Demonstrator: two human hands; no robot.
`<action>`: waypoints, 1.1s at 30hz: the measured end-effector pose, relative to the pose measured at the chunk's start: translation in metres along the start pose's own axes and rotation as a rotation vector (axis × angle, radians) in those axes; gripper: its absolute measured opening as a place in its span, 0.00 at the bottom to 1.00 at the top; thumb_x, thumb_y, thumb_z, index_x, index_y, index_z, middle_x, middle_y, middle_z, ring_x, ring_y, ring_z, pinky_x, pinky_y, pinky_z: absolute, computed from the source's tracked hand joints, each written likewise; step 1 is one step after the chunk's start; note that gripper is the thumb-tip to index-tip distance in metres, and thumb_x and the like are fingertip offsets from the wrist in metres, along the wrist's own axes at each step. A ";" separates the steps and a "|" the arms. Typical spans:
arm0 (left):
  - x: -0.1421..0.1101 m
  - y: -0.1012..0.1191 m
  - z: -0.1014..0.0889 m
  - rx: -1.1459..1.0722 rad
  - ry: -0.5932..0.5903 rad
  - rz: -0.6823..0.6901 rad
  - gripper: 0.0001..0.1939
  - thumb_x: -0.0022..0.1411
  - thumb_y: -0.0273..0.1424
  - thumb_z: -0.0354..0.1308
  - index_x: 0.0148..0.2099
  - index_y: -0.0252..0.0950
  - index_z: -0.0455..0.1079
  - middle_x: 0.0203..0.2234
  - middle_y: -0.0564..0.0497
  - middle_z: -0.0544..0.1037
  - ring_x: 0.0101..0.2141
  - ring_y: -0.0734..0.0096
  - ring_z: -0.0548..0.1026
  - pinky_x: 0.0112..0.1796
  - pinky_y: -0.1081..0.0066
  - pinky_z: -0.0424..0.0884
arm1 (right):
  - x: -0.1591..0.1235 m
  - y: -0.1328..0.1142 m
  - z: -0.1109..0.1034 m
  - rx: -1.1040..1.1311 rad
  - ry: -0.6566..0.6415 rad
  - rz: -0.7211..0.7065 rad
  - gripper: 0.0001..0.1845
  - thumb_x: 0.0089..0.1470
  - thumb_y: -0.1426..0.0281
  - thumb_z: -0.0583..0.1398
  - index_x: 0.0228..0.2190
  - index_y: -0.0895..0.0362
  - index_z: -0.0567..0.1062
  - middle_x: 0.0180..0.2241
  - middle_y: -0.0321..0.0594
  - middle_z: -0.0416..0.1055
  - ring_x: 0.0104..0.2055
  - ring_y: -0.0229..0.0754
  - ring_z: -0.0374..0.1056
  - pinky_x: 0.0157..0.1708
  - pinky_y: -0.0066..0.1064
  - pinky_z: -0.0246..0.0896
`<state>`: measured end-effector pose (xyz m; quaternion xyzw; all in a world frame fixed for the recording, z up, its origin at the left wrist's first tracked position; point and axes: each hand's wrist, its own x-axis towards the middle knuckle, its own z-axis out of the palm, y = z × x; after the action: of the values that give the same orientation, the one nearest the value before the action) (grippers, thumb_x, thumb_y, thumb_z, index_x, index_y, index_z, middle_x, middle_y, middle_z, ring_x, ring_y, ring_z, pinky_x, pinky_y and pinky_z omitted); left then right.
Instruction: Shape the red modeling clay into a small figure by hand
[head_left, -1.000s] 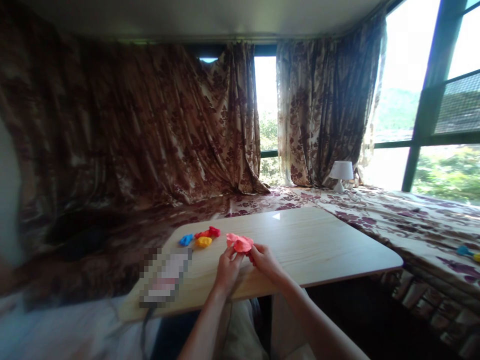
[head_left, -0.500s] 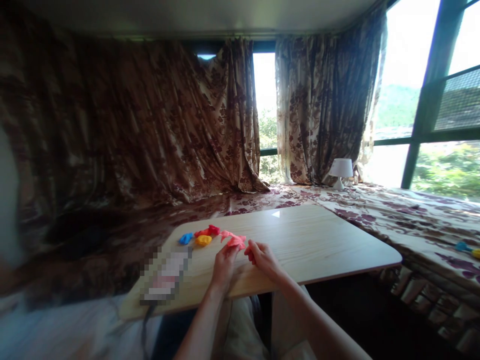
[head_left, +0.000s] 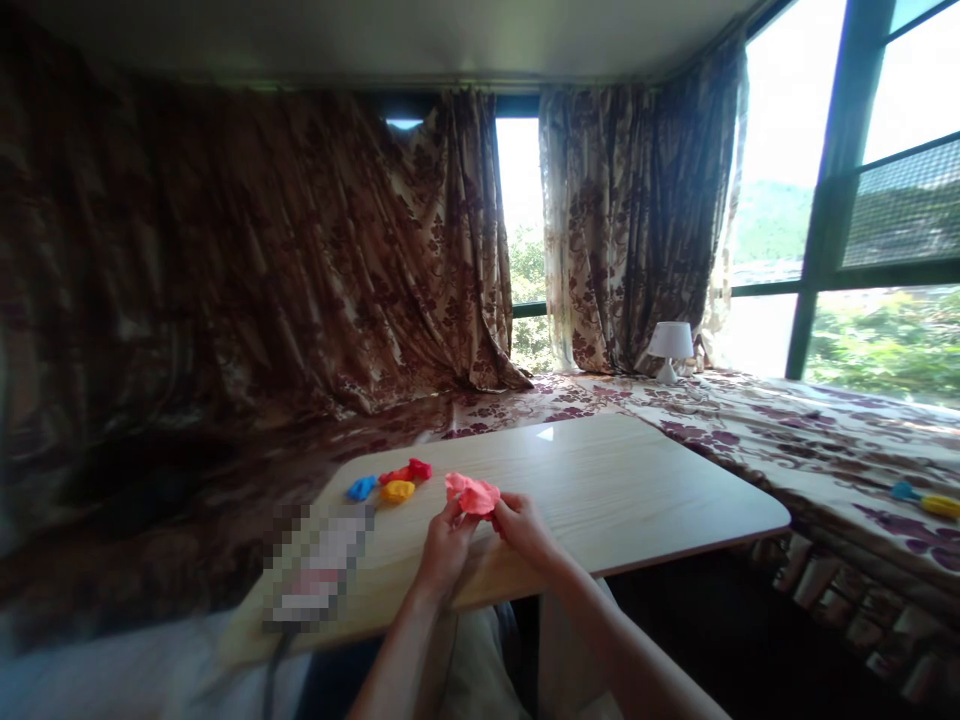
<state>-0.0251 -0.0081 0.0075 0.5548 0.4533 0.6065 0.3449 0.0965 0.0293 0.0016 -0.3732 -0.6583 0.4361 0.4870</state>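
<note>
Table (head_left: 615,490): pale, wood-grained top with rounded corners; its far edge lies close to a flowered cloth (head_left: 765,420); its near edge runs beneath the wrists
Room: patterned curtains (head_left: 337,250) hang along the far side; a window (head_left: 772,230) stands bright at the right; a white lamp (head_left: 670,340) sits on the cloth near the corner
Pink piece (head_left: 477,495): crumpled, over the left-hand half of the table, between the two hands
Left hand (head_left: 446,550): gripping the pink piece from below
Right hand (head_left: 523,525): fingers closed on its right edge
Left end: blue piece (head_left: 361,488), red piece (head_left: 417,469) and yellow piece (head_left: 397,492) near one another; a pixelated object (head_left: 319,570) nearer the edge
Room to move: the longest stretch of tabletop runs from the right hand to the right corner
</note>
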 end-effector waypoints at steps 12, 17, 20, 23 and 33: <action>0.001 -0.004 -0.004 -0.385 0.198 -0.122 0.17 0.46 0.42 0.62 0.33 0.33 0.75 0.29 0.48 0.77 0.34 0.69 0.73 0.38 0.71 0.67 | -0.006 -0.002 0.002 -0.045 0.127 -0.279 0.09 0.47 0.70 0.58 0.32 0.58 0.74 0.28 0.38 0.70 0.30 0.38 0.66 0.27 0.26 0.60; -0.001 -0.004 -0.001 -0.421 0.155 -0.116 0.19 0.47 0.41 0.63 0.37 0.32 0.75 0.33 0.45 0.78 0.38 0.65 0.73 0.41 0.68 0.67 | -0.008 0.000 0.005 -0.132 0.122 -0.410 0.10 0.48 0.74 0.58 0.35 0.55 0.73 0.31 0.36 0.68 0.31 0.36 0.65 0.30 0.26 0.61; 0.000 -0.006 -0.001 -0.394 0.127 -0.114 0.18 0.48 0.41 0.62 0.38 0.34 0.75 0.34 0.46 0.78 0.40 0.64 0.73 0.44 0.67 0.67 | -0.007 0.001 0.005 -0.161 0.132 -0.417 0.07 0.48 0.74 0.58 0.33 0.55 0.74 0.30 0.35 0.68 0.29 0.35 0.64 0.30 0.26 0.61; 0.001 -0.008 -0.001 -0.345 0.129 -0.122 0.19 0.47 0.42 0.62 0.38 0.34 0.76 0.34 0.46 0.79 0.41 0.63 0.73 0.44 0.66 0.67 | -0.006 0.000 0.005 -0.173 0.130 -0.422 0.07 0.48 0.75 0.59 0.32 0.55 0.74 0.30 0.35 0.68 0.29 0.35 0.64 0.29 0.26 0.61; 0.005 -0.015 -0.004 -0.231 0.220 -0.065 0.19 0.46 0.42 0.63 0.37 0.33 0.76 0.32 0.46 0.80 0.37 0.63 0.75 0.41 0.67 0.68 | -0.017 -0.010 0.005 -0.284 0.131 -0.511 0.11 0.48 0.76 0.58 0.35 0.54 0.73 0.33 0.37 0.68 0.31 0.37 0.64 0.33 0.28 0.62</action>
<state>-0.0311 0.0008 -0.0046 0.4268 0.4331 0.7003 0.3740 0.0950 0.0094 0.0048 -0.2872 -0.7525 0.1778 0.5654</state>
